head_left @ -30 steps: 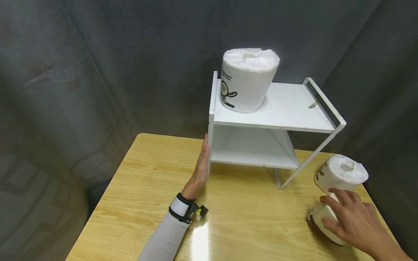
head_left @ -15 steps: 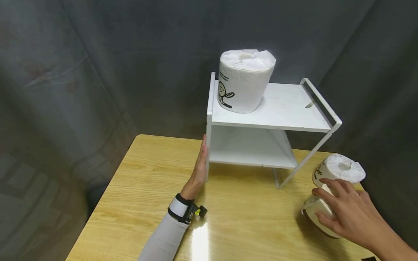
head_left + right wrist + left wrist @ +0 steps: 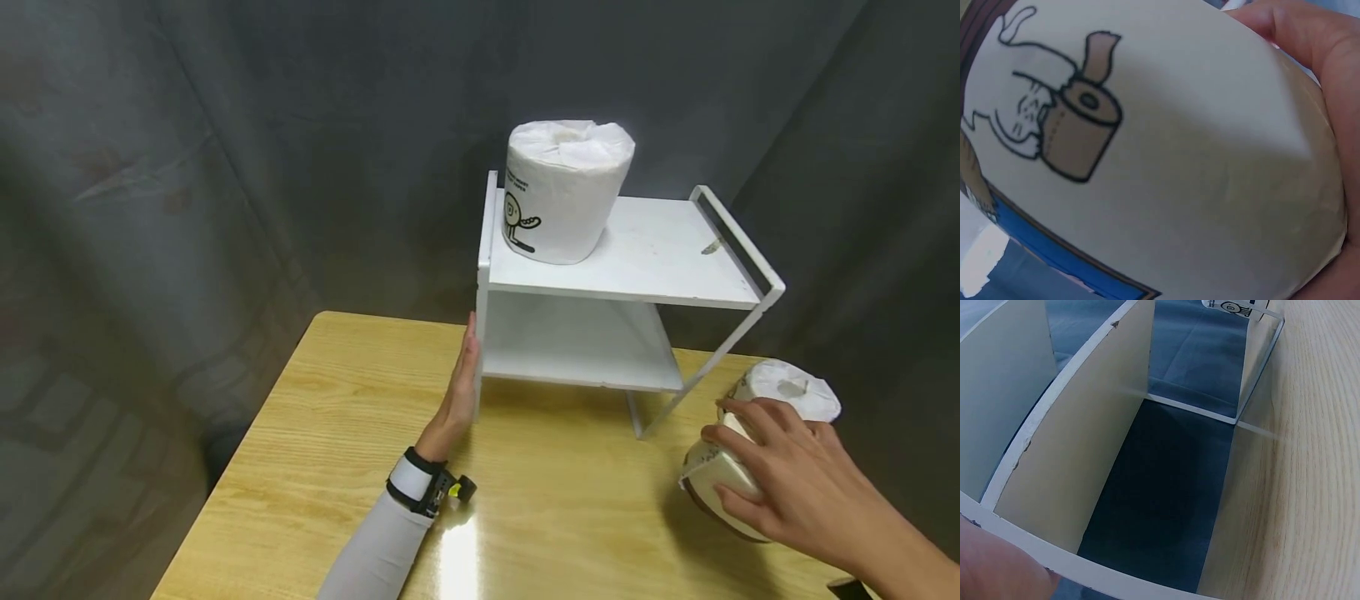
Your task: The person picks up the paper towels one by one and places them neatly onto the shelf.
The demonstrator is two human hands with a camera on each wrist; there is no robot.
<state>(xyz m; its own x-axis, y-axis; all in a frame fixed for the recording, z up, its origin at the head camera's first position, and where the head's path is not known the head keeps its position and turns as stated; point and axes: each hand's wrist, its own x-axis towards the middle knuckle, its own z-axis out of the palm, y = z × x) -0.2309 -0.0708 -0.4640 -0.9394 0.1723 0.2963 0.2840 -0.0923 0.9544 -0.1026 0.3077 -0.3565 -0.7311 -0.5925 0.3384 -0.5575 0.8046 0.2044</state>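
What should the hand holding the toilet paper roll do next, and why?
Probably lift the roll off the table and carry it toward the white shelf. The right hand already grips it, the left hand presses flat against the shelf's side, one roll on top leaves bare space beside it, and the lower level looks bare.

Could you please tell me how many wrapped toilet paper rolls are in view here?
3: one white wrapped roll on the white rack's top shelf, one on the wooden table at right, and one gripped by the right hand.
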